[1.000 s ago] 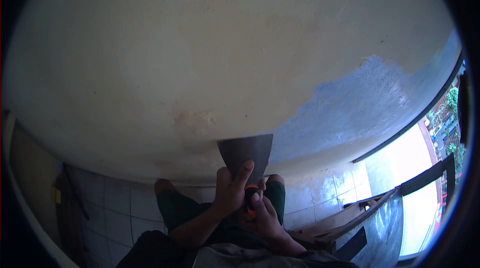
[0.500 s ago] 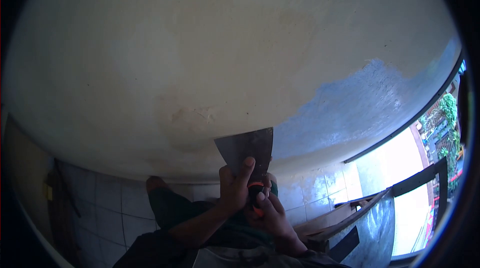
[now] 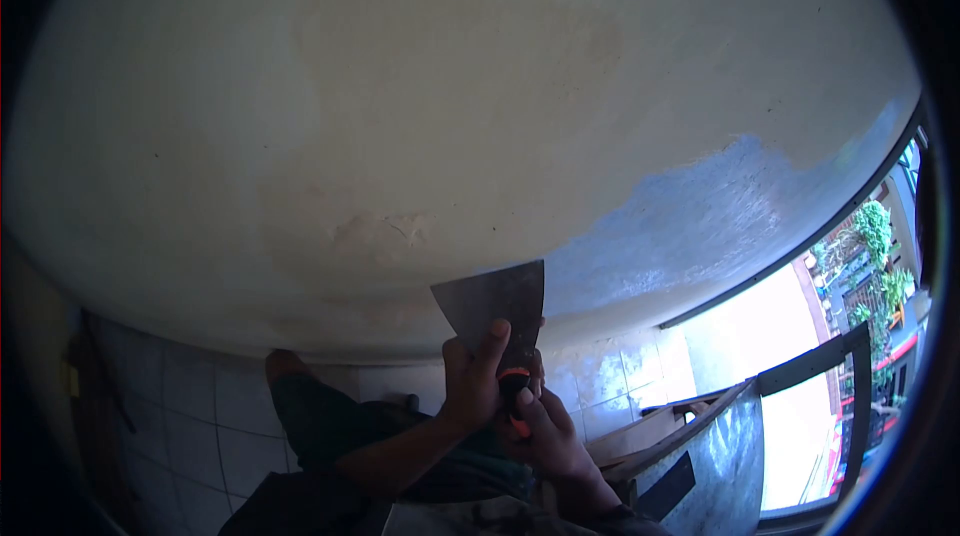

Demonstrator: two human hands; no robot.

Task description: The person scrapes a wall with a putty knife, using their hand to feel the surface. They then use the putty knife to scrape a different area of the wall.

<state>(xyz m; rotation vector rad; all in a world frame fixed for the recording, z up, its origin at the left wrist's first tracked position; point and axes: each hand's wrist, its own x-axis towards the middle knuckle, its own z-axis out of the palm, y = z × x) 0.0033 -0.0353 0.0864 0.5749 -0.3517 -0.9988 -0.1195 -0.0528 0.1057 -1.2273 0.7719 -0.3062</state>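
A wide putty knife (image 3: 497,301) with a flat metal blade and a black and orange handle stands with its broad edge against or very near the wall (image 3: 450,86). My left hand (image 3: 472,381) is closed on it, the thumb pressed along the blade near its neck. Below that, my right hand (image 3: 545,428) wraps round the handle, with its thumb on top. Just right of the blade begins a bluish, shiny patch (image 3: 680,216) on the pale wall. A rough, flaking spot (image 3: 400,228) lies up and left of the blade.
Pale floor tiles (image 3: 190,396) run along the wall's foot, with my knee (image 3: 285,366) close to it. At the lower right stands a board-like panel (image 3: 715,446) with a dark frame. Beyond it, a bright opening shows green plants (image 3: 873,226) outside.
The camera view has shifted slightly, so the floor and doorway sit further left. Both hands keep their hold on the putty knife, whose blade has barely moved.
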